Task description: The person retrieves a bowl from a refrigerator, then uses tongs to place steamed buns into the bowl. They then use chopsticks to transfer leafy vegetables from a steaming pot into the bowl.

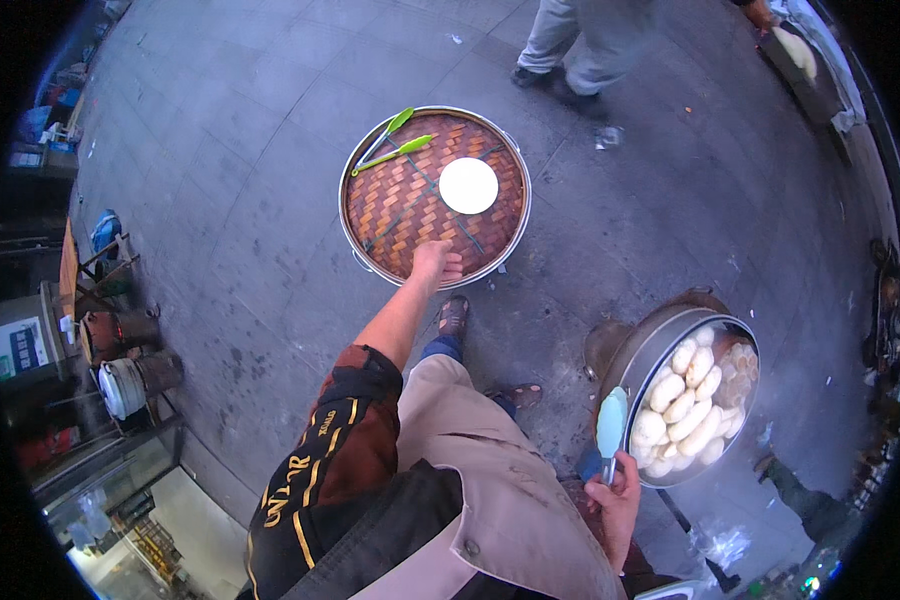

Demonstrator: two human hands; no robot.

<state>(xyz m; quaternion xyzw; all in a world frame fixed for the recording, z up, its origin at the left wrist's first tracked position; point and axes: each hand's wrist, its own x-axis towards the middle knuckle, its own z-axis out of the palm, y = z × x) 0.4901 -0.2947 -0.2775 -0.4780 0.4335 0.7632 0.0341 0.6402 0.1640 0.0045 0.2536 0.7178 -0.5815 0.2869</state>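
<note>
My left hand is over the near edge of a round woven bamboo lid with a metal rim. Its fingers are partly curled; whether they touch the lid I cannot tell. On the lid lie green-tipped tongs and a white round disc or dish. My right hand grips metal tongs with a pale blue tip, held upright beside a large round metal steamer pot. White oval food pieces, perhaps buns, fill much of the pot, beside a brownish cluster blurred by steam.
Grey paving surrounds me. A person's legs are at the top, near a box. At left stand a wooden folding stand and a pale lidded pot. Another leg shows at lower right.
</note>
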